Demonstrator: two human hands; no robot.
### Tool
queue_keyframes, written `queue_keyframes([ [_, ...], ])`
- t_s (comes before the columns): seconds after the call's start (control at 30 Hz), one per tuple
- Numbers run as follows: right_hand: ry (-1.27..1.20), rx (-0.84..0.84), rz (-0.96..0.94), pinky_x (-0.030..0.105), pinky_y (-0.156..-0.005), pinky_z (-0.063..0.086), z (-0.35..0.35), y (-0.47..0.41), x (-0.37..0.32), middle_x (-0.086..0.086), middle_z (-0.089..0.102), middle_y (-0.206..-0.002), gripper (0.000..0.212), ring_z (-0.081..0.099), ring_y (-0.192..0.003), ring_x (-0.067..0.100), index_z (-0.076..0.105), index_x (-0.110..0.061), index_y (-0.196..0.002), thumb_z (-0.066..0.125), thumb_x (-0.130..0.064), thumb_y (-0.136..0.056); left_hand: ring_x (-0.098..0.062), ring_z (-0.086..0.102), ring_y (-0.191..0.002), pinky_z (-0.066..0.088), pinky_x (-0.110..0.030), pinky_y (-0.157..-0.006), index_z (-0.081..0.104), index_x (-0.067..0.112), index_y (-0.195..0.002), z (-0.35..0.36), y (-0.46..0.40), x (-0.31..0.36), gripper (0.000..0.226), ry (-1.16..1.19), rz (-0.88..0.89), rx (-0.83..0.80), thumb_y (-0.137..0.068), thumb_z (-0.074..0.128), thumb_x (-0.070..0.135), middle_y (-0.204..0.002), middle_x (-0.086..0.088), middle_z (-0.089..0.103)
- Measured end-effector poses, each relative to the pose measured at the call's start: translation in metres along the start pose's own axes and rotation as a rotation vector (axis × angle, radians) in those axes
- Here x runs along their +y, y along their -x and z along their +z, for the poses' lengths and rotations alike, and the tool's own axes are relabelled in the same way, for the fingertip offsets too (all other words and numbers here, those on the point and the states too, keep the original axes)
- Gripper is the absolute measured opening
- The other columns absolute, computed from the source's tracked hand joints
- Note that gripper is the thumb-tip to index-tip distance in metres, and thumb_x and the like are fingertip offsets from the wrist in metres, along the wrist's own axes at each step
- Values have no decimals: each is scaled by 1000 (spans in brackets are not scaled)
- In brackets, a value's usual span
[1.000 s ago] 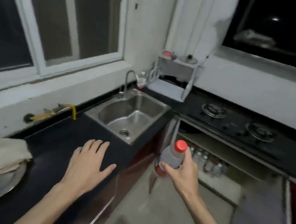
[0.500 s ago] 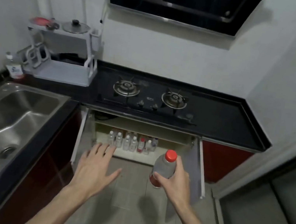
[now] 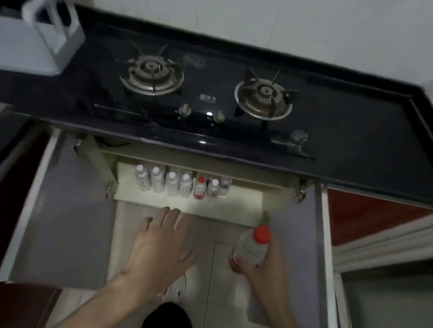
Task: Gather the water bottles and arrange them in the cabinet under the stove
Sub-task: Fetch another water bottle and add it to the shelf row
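**Placement step: red-capped bottle approaching the open cabinet**

I am holding a clear plastic water bottle with a red cap [image 3: 250, 248] in my right hand [image 3: 264, 267], fingers curled round its lower body, the cap pointing up and away from me. The bottle is hanging above the pale tiled floor [image 3: 219, 283], just in front of the open cream-coloured cabinet [image 3: 230, 211] under the black glass two-burner stove [image 3: 207, 91]. My left hand [image 3: 160, 248] is reaching forward empty, fingers straight and spread, its tips near the cabinet's front edge.

Inside, a row of small clear water bottles [image 3: 178, 183] is standing upright on the cabinet's bottom shelf, mostly white-capped, one red-capped. Free shelf is showing to the right of that row.

Judgement: I am advising that the bottle go to the right end of the row, lowered upright and base first. The grip sits low, so the knuckles risk clipping the neighbouring bottle. The grey cabinet doors [image 3: 69, 211] are standing wide open on both sides. The frame is blurred; finer detail I cannot confirm.
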State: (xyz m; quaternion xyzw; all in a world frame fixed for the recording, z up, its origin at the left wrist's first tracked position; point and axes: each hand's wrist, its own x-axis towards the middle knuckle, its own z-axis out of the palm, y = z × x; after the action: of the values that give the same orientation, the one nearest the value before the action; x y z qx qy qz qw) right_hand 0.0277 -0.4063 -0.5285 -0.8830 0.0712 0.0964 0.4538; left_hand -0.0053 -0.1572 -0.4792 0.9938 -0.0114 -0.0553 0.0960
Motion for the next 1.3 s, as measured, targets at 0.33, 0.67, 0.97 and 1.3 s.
queue_keyframes([
  [0.33,-7,96,-93,33,-75,55,203,-259,206,-14,71,-103,65,69,-93,13,50,-42,-121,77,-49,-63,-39,55,-136,53,-56,-97,60,17,-142,321,-232,-69,78,-47,123,58,-83,39,65,-145,-12,60],
  [0.67,76,163,-233,46,-72,63,303,-449,308,-9,72,-93,55,72,-82,16,52,-32,-114,86,-29,-71,-30,55,-128,50,-51,-95,52,19,-140,459,-359,-135,70,-124,57,246,-92,41,68,-138,-5,59],
  [0.97,58,116,-108,44,-84,59,328,-505,335,-6,67,-102,73,69,-95,26,47,-27,-135,89,-24,-75,-34,55,-126,51,-52,-91,54,17,-142,470,-387,-164,77,-57,38,225,-85,40,67,-131,-6,60],
  [1.3,-42,57,-116,45,-89,58,324,-504,339,-6,71,-111,73,71,-103,24,47,-25,-138,91,-27,-80,-35,54,-126,51,-52,-91,57,17,-136,464,-375,-161,72,-58,20,234,-85,40,65,-132,-6,59],
])
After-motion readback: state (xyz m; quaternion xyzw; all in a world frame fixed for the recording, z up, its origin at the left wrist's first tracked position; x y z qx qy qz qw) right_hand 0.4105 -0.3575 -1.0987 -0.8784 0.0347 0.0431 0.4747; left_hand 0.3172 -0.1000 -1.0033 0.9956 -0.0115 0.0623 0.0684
